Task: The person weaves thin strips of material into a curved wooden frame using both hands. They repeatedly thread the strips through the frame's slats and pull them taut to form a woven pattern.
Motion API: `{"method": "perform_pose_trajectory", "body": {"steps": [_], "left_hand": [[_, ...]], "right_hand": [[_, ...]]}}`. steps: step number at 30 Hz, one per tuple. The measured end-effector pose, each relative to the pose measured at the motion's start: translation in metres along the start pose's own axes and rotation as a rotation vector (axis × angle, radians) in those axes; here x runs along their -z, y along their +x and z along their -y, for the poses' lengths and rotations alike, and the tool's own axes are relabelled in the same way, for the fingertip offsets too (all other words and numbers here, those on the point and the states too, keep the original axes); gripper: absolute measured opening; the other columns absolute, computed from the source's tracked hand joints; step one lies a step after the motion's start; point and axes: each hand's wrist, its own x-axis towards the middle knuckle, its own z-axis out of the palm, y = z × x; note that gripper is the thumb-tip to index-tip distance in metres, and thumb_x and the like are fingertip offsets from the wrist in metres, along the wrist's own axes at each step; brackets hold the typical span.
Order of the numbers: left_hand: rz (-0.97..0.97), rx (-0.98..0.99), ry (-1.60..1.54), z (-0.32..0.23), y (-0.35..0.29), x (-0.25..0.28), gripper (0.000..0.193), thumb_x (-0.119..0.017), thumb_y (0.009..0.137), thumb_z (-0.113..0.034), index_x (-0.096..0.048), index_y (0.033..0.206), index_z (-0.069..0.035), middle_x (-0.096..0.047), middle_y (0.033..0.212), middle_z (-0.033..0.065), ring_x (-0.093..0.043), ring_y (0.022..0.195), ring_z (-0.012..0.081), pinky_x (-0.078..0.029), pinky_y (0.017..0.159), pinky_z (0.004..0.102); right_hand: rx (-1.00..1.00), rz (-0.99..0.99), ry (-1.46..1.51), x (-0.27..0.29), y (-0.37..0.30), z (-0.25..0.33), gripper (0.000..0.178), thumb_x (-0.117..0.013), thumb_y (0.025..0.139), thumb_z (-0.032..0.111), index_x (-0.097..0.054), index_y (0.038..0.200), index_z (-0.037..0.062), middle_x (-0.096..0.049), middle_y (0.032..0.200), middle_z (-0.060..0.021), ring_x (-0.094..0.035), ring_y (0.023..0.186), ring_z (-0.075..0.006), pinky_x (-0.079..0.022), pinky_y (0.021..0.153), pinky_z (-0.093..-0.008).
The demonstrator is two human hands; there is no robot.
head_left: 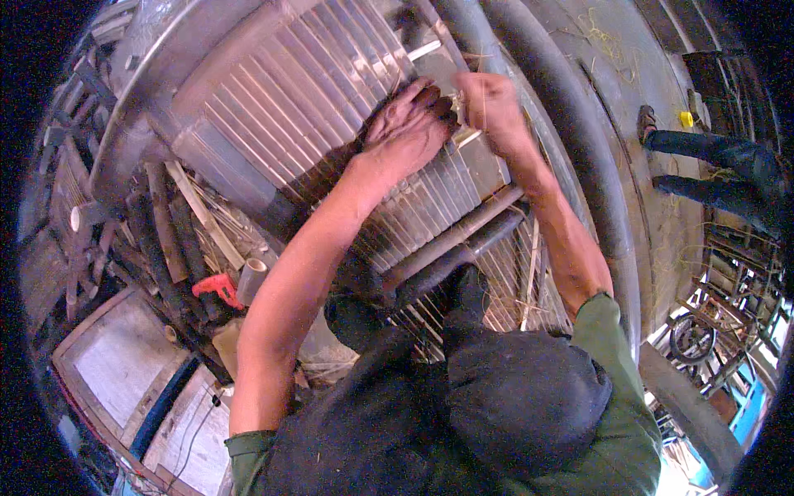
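Below me lies a slatted, bamboo-like panel [281, 99], its pale strips running side by side within a frame of thick poles. My left hand [413, 124] rests on it near the right edge, fingers bent and pressed together over the slat ends. Close beside it, my right hand [494, 99] is raised in a fist, slightly smeared. Whatever either hand pinches is hidden or too thin to name. A pale crosspiece [481, 149] shows under the right wrist. Nearer my knees, a rounded crossbar [455, 236] spans the frame.
Thick dark poles [579, 124] curve along the right. Another person's legs [711, 157] stand beyond, near a yellow ring [686, 119]. At left are piled bamboo poles [157, 223], a red tool handle [217, 289] and a framed pale panel [124, 364]. A spoked wheel [693, 337] is lower right.
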Motion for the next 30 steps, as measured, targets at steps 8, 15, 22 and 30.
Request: {"method": "perform_pose_trajectory", "body": {"steps": [8, 15, 22, 30], "left_hand": [[-0.061, -0.094, -0.039, 0.005, 0.001, 0.002, 0.014, -0.05, 0.086, -0.017, -0.061, 0.091, -0.007, -0.061, 0.102, 0.0078, -0.055, 0.11, 0.0249, -0.027, 0.112, 0.0415], [-0.284, -0.03, -0.287, -0.02, -0.005, 0.001, 0.03, -0.064, 0.082, -0.02, -0.061, 0.11, -0.011, -0.061, 0.108, 0.008, -0.054, 0.115, 0.0254, -0.027, 0.114, 0.045], [0.402, -0.35, -0.462, -0.113, -0.043, -0.016, 0.028, -0.062, 0.085, -0.026, -0.061, 0.109, -0.012, -0.056, 0.102, 0.0089, -0.056, 0.108, 0.0278, -0.036, 0.107, 0.0484], [-0.145, -0.192, -0.529, -0.082, -0.071, 0.032, 0.019, -0.064, 0.083, -0.019, -0.064, 0.098, -0.007, -0.06, 0.113, 0.0112, -0.056, 0.111, 0.0273, -0.042, 0.101, 0.0411]], "right_hand": [[-0.249, -0.317, 0.651, 0.028, -0.074, -0.039, 0.031, -0.053, 0.097, 0.028, -0.052, 0.073, 0.0083, -0.052, 0.064, -0.0044, -0.055, 0.063, -0.0189, -0.048, 0.069, -0.0349], [-0.08, -0.369, 0.519, 0.099, -0.193, 0.031, 0.023, -0.058, 0.093, 0.029, -0.056, 0.083, 0.0078, -0.059, 0.083, -0.0064, -0.06, 0.083, -0.0208, -0.048, 0.086, -0.0397], [-0.28, -0.13, -0.538, 0.205, -0.371, -0.009, 0.028, -0.065, 0.086, 0.026, -0.06, 0.101, 0.0029, -0.066, 0.103, -0.0114, -0.061, 0.099, -0.0277, -0.047, 0.09, -0.0439], [-0.275, -0.099, -0.585, 0.083, -0.233, -0.003, 0.025, -0.056, 0.094, 0.017, -0.061, 0.113, 0.0016, -0.067, 0.105, -0.0147, -0.064, 0.097, -0.0209, -0.048, 0.088, -0.0313]]}}
